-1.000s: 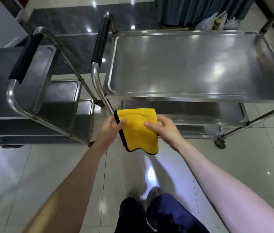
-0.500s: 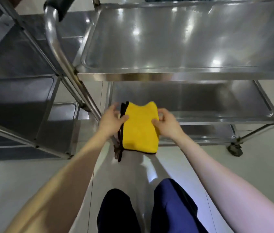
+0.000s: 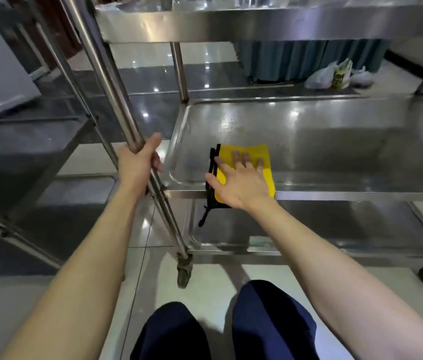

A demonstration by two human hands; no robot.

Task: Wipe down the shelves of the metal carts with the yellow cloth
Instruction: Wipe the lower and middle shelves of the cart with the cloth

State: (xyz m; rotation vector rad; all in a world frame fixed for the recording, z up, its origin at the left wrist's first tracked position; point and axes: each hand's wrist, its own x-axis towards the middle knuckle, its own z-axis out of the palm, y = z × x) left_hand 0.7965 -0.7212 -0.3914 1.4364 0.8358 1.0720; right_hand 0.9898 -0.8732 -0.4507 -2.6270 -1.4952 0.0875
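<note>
Steel post point(image 3: 115, 100), gripped by the left hand point(image 3: 137, 165), flanks the shelf point(image 3: 335, 141) where the flat right hand point(image 3: 241, 183) presses yellow cloth point(image 3: 246, 148).

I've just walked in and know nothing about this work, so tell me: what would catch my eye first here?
The bright yellow cloth stands out most. It lies near the front left corner of the cart's middle shelf, with the right hand pressed flat on top of it. Just to the left, the left hand grips a slanting steel post of the cart.
</note>
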